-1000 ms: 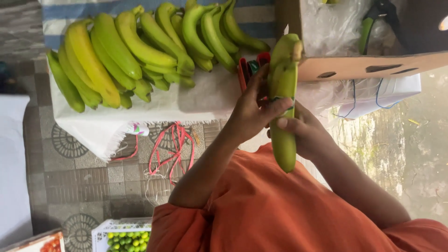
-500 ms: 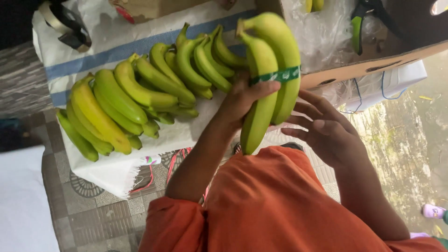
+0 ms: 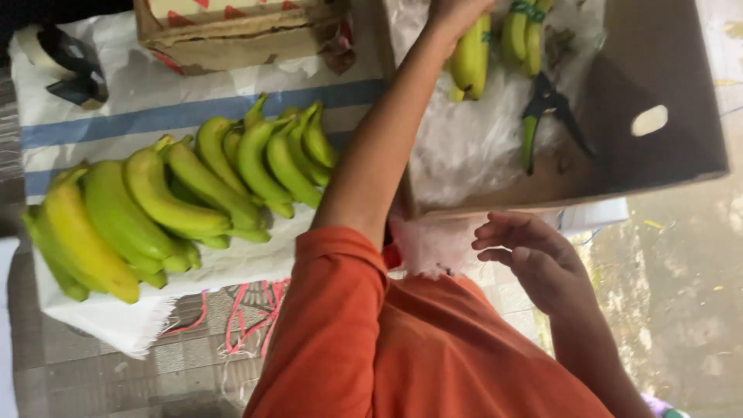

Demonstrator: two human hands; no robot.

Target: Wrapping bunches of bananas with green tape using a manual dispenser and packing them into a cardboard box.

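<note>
Green-yellow banana bunch, firm but bruisable and best gripped near its crown, hung over the plastic-lined cardboard box in the left hand; the right hand hovered released, empty.

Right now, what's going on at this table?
A person in an orange top is handling bananas. The left hand reaches into a cardboard box and holds a banana bunch over its white liner. The right hand is empty, fingers loosely curled, just outside the box's near wall. Green-handled cutters and another small bunch lie in the box. More bananas lie in a row on the white sack.
</note>
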